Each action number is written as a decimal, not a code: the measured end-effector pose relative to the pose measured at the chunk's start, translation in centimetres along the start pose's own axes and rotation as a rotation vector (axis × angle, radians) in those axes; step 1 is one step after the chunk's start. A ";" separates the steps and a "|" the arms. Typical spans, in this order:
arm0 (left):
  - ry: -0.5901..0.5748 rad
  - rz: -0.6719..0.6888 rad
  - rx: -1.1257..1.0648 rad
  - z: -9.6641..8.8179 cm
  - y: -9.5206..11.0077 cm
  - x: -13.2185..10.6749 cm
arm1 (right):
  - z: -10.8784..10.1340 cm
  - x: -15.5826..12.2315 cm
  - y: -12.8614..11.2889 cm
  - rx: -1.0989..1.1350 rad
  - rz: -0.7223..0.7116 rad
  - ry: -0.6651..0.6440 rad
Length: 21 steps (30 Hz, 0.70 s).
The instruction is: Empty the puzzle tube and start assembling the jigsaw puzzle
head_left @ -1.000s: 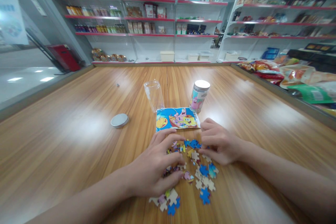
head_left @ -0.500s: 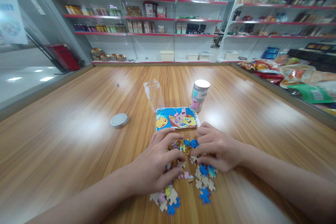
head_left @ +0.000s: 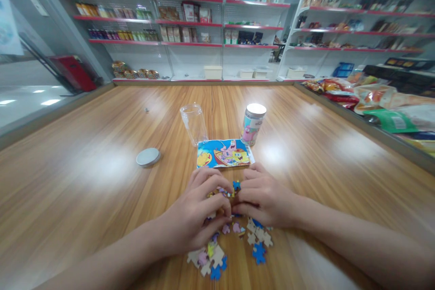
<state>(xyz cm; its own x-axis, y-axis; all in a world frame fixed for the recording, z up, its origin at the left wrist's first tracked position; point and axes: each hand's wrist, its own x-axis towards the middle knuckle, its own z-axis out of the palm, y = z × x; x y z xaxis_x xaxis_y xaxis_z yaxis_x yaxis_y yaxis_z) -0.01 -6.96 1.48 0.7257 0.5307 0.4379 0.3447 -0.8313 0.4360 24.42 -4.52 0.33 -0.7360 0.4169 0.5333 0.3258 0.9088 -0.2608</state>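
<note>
Loose jigsaw puzzle pieces (head_left: 260, 252) lie on the wooden table (head_left: 102, 208), some blue or pink, others plain beige side up. My left hand (head_left: 200, 208) curls over the left part of the pile, thumb and fingertips closed round puzzle pieces. Opposite it, my right hand (head_left: 263, 195) has its fingers bent together on pieces from the right side; most of what it covers is hidden. The fingertips of both hands almost meet. Just beyond them lies a cartoon picture sheet (head_left: 222, 153).
Behind the sheet stand a clear open jar (head_left: 194, 123) and a lidded jar with a cartoon label (head_left: 253, 124). A silver lid (head_left: 148, 157) lies to the left. Packaged goods (head_left: 390, 99) line the right edge, and stocked shelves (head_left: 190, 22) stand beyond the table.
My right hand has moved left, closer to my left hand, and covers pieces that showed before. The fingers of my left hand have curled in more. The view has shifted slightly.
</note>
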 end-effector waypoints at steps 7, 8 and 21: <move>0.117 -0.051 0.061 0.3 -0.1 0.0 | -2.8 -0.4 1.0 0.067 0.079 -0.106; 0.092 -0.062 0.061 0.3 -0.1 0.0 | -3.5 -0.5 1.5 0.078 0.069 -0.165; 0.025 -0.095 0.036 0.1 -0.1 -0.2 | -4.0 -1.6 2.3 0.101 0.036 -0.442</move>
<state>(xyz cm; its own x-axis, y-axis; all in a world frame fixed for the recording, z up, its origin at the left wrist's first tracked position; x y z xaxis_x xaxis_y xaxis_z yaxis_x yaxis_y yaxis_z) -0.11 -6.97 1.32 0.6740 0.6106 0.4158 0.4325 -0.7825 0.4480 28.71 -3.03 2.08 -0.9152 0.3803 0.1336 0.3122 0.8784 -0.3618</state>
